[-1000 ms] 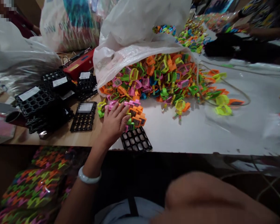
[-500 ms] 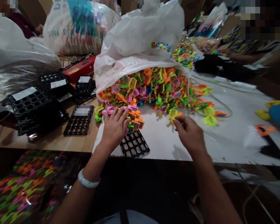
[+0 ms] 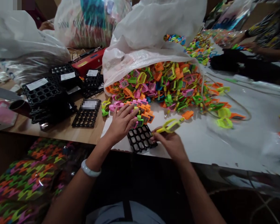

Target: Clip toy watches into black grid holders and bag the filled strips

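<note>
My left hand (image 3: 123, 123) lies with fingers spread over pink, orange and green plastic pieces that stand in the upper part of a black grid tray (image 3: 141, 140). The tray's lower holes show bare. At its right edge, my right hand (image 3: 169, 141) pinches a yellow-green plastic piece (image 3: 170, 126) shaped like a small watch. An orange piece (image 3: 188, 114) lies just beyond it on the white surface. Behind both hands, a heap of mixed coloured pieces (image 3: 163, 81) spills from the mouth of a large white sack (image 3: 140, 59).
Stacked black trays (image 3: 43, 96) and a single labelled tray (image 3: 86, 115) are on the left, near a red box (image 3: 88, 62). Bagged coloured pieces (image 3: 30, 174) lie below the table edge. Another person's arm (image 3: 270, 51) is at the far right.
My right hand has moved left to the tray and now holds a yellow-green piece. My left hand stays over the filled part. The whole view has shifted, with the table's things further right.
</note>
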A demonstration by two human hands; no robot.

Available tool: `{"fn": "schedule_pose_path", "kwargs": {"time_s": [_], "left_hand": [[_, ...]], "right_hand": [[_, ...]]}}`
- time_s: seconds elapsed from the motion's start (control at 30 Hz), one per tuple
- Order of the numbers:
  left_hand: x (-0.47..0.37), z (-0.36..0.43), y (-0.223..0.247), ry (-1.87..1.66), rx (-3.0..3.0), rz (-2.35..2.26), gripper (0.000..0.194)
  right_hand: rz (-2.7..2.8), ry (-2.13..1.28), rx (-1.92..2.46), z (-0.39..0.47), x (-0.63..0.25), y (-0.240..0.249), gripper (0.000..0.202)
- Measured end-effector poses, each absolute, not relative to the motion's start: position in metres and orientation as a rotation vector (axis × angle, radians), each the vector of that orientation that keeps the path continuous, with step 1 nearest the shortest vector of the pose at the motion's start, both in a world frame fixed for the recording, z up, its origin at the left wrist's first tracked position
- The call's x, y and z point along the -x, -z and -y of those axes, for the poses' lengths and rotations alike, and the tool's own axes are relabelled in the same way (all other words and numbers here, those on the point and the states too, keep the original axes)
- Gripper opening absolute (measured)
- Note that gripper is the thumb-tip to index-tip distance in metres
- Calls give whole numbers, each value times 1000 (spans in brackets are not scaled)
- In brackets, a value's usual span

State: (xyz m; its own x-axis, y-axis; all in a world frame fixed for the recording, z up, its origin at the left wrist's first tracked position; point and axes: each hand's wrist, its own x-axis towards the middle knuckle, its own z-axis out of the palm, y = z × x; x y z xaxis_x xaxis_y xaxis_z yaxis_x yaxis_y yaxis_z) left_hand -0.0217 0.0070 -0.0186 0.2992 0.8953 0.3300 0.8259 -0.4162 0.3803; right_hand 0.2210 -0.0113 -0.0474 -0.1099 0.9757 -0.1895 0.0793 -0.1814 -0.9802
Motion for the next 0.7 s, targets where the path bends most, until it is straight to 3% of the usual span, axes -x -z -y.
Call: {"fn": "schedule_pose_path", "kwargs": {"time_s": [0.13, 0.37, 0.53, 0.7], "left_hand": [[21, -9, 20, -744, -2400, -1603, 47], [23, -9, 16, -663, -2382, -1565, 47], [23, -8, 14, -711, -2304, -1538, 49], [19, -5, 12, -717, -2292, -1581, 55]], "right_hand": [[1379, -1566, 1232, 29, -167, 68, 44], [1937, -962, 1332, 19, -148, 87, 22], [2167, -652, 1472, 23, -135, 86, 23], [2180, -558, 1472, 29, -127, 88, 25]]}}
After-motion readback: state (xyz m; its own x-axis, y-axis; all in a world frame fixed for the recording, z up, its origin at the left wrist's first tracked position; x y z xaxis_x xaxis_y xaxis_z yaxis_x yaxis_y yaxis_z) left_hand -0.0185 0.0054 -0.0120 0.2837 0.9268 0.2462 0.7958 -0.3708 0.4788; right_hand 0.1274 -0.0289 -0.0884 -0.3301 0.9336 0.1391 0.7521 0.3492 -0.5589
